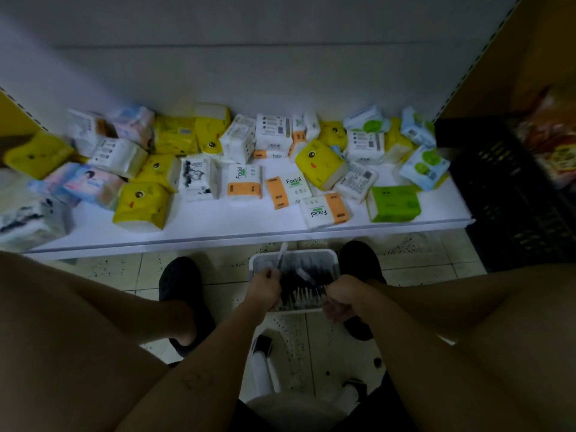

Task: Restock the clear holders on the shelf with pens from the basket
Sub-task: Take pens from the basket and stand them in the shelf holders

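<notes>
Lower centre: left hand gripped a pen over the basket; right hand was closed, contents unclear.

Head view, wearer's body only. I note both forearms bare to the frame edge: no sleeves, watch or bands visible. Left hand and right hand ungloved; no rings that I can make out, though the fingers are blurred. Both legs bare from knee to ankle. Footwear: dark perforated clog-type shoes, left shoe and right shoe. Dark garment, likely shorts, at the bottom edge. Lighting dim; finer detail unreadable.
</notes>
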`<control>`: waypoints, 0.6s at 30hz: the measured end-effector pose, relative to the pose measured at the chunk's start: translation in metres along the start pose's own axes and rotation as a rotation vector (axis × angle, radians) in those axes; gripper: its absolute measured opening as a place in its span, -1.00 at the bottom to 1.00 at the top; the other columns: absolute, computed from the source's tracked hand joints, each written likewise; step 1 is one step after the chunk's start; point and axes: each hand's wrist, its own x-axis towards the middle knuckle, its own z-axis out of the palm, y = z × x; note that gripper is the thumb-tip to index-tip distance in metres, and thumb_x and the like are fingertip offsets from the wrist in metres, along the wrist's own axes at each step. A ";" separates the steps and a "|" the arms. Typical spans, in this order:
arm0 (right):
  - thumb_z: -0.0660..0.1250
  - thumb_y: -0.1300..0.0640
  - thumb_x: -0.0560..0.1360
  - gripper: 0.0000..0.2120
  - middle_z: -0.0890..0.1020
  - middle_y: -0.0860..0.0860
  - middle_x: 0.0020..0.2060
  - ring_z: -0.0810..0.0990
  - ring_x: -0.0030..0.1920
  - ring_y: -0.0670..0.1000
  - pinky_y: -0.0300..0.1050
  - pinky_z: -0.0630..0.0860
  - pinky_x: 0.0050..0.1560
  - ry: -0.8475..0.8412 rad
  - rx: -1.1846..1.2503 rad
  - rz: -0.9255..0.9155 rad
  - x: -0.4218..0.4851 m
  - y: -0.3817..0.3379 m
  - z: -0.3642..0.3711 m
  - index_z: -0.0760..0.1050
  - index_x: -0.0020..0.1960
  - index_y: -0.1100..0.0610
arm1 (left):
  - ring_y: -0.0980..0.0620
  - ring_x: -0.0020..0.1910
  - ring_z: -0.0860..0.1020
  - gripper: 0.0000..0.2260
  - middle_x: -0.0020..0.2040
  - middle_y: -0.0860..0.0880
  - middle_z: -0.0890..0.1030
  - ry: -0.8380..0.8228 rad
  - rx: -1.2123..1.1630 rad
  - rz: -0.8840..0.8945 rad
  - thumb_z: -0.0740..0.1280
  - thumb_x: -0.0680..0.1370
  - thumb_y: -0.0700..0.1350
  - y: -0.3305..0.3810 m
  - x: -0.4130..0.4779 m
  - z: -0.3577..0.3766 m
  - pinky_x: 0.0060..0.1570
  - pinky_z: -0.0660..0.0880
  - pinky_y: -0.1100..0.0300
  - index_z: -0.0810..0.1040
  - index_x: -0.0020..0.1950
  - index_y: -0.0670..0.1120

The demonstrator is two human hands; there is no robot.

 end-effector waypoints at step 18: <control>0.23 0.13 0.61 -0.83 0.60 0.04 -0.41 0.54 -0.42 -0.04 -0.22 0.41 -0.39 0.332 0.420 -0.642 -0.075 -0.059 0.023 0.60 -0.02 0.12 | 0.01 -0.47 0.37 -0.81 -0.37 -0.10 0.48 0.050 -0.297 0.392 0.25 0.63 -0.07 0.080 -0.055 -0.019 -0.48 0.28 0.25 0.52 0.08 -0.19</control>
